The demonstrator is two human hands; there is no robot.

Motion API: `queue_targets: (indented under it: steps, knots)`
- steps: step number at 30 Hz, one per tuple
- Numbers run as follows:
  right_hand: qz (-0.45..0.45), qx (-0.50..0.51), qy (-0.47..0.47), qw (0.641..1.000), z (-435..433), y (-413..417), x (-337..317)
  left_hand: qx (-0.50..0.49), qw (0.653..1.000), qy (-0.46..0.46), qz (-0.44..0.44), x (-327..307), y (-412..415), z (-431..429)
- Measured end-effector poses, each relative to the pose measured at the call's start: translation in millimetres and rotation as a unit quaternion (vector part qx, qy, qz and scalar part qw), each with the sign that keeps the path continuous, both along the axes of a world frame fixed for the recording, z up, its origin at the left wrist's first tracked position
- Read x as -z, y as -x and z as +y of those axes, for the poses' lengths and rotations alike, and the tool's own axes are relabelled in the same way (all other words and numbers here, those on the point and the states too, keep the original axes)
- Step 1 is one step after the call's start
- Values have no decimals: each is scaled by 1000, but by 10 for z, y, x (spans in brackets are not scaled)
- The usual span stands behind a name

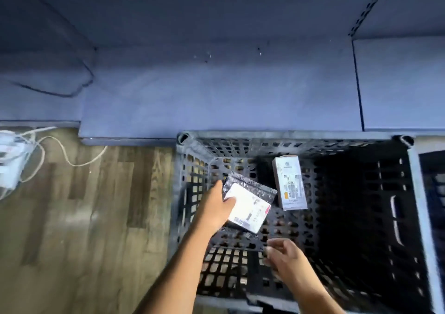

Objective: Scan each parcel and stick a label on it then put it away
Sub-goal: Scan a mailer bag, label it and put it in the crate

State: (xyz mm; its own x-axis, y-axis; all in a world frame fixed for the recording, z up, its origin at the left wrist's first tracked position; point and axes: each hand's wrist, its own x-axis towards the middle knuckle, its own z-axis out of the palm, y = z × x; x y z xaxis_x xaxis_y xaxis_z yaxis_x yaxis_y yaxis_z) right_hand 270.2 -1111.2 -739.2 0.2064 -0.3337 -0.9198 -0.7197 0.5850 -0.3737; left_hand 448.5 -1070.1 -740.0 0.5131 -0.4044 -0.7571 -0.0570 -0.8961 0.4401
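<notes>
A black bubble-wrap parcel [250, 193] with a white label on top is inside the dark plastic crate [190, 169], over its left part. My left hand [216, 207] grips the parcel's left edge, thumb on the label. A small white box parcel [290, 183] with barcodes lies on the crate floor just right of it. My right hand [286, 258] hovers lower in the crate with loosely curled fingers and holds nothing that I can see.
The crate stands on wood flooring [84, 217] against a blue sofa [216, 92]. A white power strip with cables [14, 159] lies on the floor at far left. Another dark bin [433, 181] shows at the right edge.
</notes>
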Motion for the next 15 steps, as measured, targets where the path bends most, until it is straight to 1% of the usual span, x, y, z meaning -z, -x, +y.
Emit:
queue_targets:
  steps: [2, 4, 6, 9, 10, 13, 14, 15]
  knots:
    - [-29, 25, -11, 999, 28, -27, -490, -133, 990, 33, 43, -578, -39, 185]
    - [-54, 52, -13, 997, -20, -130, -1108, -272, 955, 89, 74, -1290, -125, 324]
    - [-69, 58, -17, 996, -66, -264, -1766, -365, 917, 133, 92, -1993, -168, 454]
    - [-118, 45, -9, 992, -179, -501, -2760, -435, 871, 205, 102, -2918, -159, 551]
    - [-141, 16, 4, 990, -216, -566, -3122, -456, 851, 238, 105, -3295, -150, 557]
    - [-190, -77, 28, 978, -327, -655, -4044, -468, 809, 339, 108, -4235, -111, 478]
    - [-207, -90, 28, 974, -347, -674, -4317, -467, 799, 363, 111, -4514, -110, 452]
    - [-223, -108, 39, 968, -397, -691, -4626, -454, 796, 387, 102, -4794, -119, 424]
